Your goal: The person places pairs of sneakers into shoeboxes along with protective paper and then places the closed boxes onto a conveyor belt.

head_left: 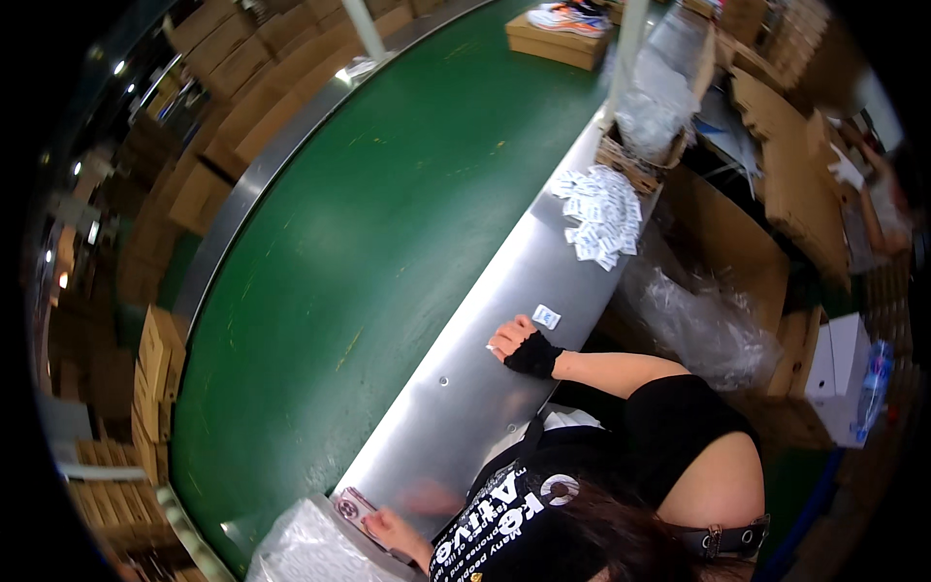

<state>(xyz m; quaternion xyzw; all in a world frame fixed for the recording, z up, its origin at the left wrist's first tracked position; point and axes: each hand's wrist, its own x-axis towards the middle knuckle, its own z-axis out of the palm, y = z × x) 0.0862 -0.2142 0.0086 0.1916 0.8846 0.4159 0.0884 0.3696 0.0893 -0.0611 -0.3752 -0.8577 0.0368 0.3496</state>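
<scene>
On steel ledge | right hand beside packet | axis seemingly along ledge

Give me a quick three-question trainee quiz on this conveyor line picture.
1. True or false: a cardboard box with shoes on top sits at the far end of the green conveyor belt.
2. Multiple choice: the right hand wears A) a black fingerless glove, B) a white mitten, C) nothing.
3. Fill in: the heap of small white packets lies on the ___ ledge beside the belt.
Key: 1 true; 2 A; 3 metal.
</scene>
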